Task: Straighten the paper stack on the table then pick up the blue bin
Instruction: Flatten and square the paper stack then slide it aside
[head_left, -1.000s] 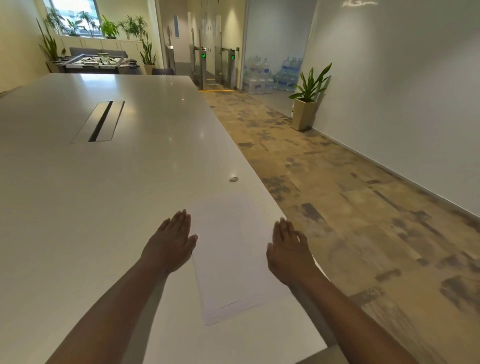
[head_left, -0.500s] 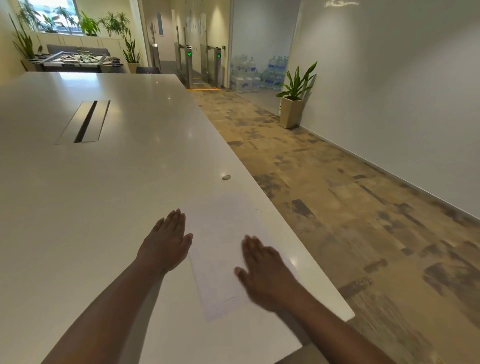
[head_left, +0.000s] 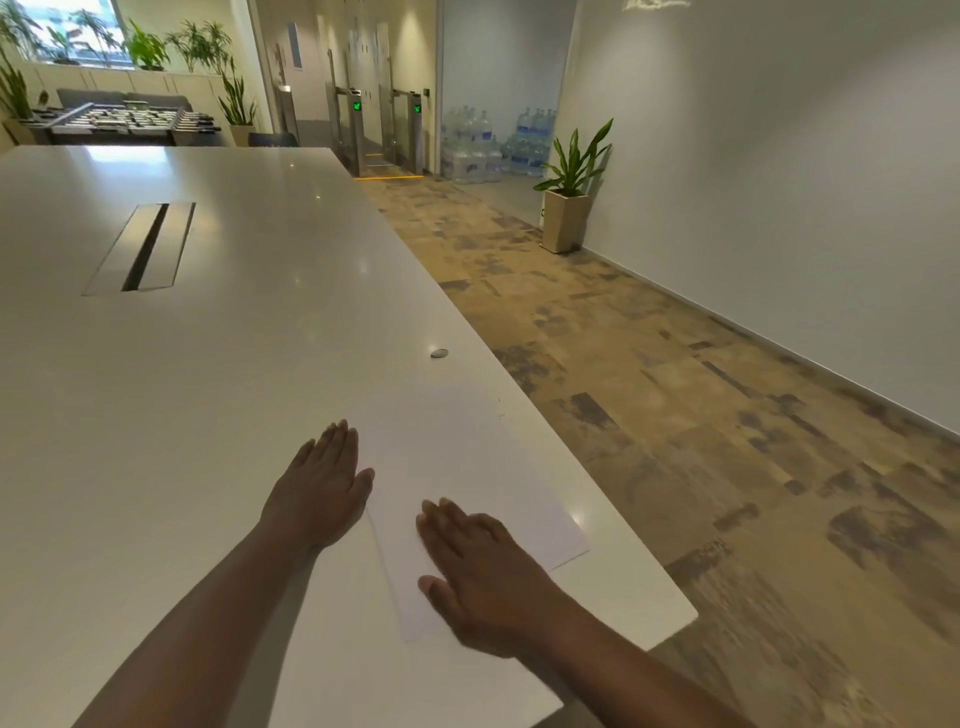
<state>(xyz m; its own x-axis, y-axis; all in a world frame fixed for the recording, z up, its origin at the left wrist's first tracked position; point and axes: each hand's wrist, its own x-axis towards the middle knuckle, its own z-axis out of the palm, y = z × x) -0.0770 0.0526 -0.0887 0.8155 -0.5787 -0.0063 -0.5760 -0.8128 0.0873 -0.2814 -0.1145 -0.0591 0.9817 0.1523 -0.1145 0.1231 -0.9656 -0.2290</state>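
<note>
While the right hand lay flat on the near end of the paper, fingers spread and gripping nothing, it seemed placed to pin or slide the sheets, not to lift them. The left hand rested just beside it, open and flat too, its thumb edge against the paper's left side, likely as a stop to square the sheets against. Neither hand held anything. The paper sat near the right edge of the table, angled slightly to that edge, and a lower sheet peeked out at the near right corner, so I judged the straightening unfinished. Farther up the table lay a small round disc, well apart from the paper, and beyond it a cable slot. The blue bin was nowhere in view; only floor and a potted plant showed to the right, so it would have to be found before being picked up.
</note>
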